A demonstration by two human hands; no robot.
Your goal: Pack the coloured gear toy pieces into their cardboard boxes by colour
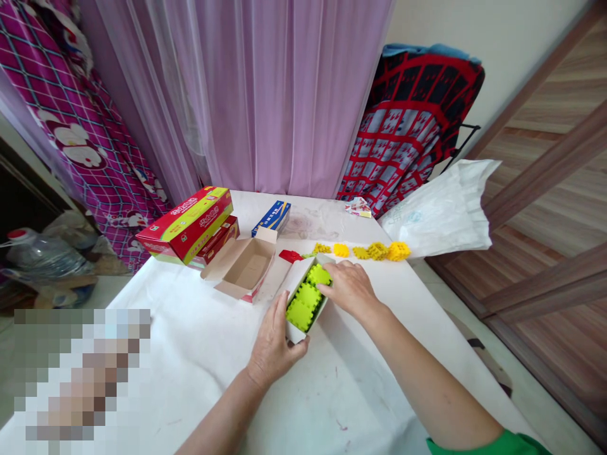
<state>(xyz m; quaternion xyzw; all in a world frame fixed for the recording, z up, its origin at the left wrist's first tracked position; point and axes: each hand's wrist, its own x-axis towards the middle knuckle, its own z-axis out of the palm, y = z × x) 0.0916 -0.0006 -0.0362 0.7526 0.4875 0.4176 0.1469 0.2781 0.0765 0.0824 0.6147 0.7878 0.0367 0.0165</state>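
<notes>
A narrow white box [294, 334] is held at a tilt over the table, packed with lime-green toothed blocks [302, 311]. My left hand [274, 341] is closed around its near end, thumb at the front and fingers along the left side. At the far end, my right hand [349, 285] has its thumb and fingers on the last green toothed block, partly covering it. Beyond the box, several yellow toothed pieces [378, 251] lie in a row. To the left stands an open cardboard box [249, 266] with its flaps spread.
Red and yellow-green boxes [187, 221] are stacked at the table's left edge. A blue box [271, 218] lies behind the open carton, and a red piece [290, 255] beside it. A white plastic bag [441, 208] hangs over the right edge. Part of the lower left is pixelated.
</notes>
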